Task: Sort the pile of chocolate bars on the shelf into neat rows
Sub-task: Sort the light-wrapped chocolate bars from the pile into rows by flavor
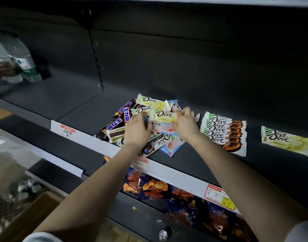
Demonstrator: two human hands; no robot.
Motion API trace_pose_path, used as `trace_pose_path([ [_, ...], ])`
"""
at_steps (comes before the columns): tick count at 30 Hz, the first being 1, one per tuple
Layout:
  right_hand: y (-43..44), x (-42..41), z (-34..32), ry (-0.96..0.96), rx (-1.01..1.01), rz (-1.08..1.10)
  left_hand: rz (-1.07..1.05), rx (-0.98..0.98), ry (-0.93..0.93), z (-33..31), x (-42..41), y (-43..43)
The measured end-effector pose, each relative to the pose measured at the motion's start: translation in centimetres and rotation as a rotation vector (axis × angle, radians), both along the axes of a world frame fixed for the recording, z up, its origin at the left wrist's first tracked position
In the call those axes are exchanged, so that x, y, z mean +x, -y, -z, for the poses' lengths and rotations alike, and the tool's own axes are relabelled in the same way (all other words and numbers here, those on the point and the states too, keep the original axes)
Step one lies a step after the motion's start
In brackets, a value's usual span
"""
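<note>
A loose pile of chocolate bars (132,123) lies on the dark shelf (80,105): Snickers bars on its left, Dove bars in yellow, blue and brown wrappers elsewhere. Above the pile, both my hands hold one yellow Dove bar (162,116). My left hand (136,131) pinches its left end and my right hand (185,124) pinches its right end. To the right lies a neat stack of orange-and-brown Dove bars (224,133). Further right, two yellow Dove bars (287,142) lie stacked together.
Water bottles (26,63) stand at the far left of the shelf, blurred. A white price rail (176,173) runs along the shelf's front edge. Bags of snacks (167,189) fill the shelf below. The shelf surface left of the pile is bare.
</note>
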State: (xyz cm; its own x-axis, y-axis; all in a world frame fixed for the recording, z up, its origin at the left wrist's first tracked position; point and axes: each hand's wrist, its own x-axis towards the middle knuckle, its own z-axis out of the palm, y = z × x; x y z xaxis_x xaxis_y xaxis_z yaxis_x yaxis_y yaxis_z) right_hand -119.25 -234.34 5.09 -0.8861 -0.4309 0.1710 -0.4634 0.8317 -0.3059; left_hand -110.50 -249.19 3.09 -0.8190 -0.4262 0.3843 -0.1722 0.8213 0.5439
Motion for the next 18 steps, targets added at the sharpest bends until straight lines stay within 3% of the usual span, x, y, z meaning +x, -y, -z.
trace_pose_path([
  [11,0.6,3.1,0.9,-0.171,-0.317,-0.060,0.072,0.078,-0.062,0.2,0.1,0.6],
  [18,-1.3,5.6,2.1,-0.115,-0.213,-0.041,0.152,-0.029,-0.061,0.6,0.1,1.0],
])
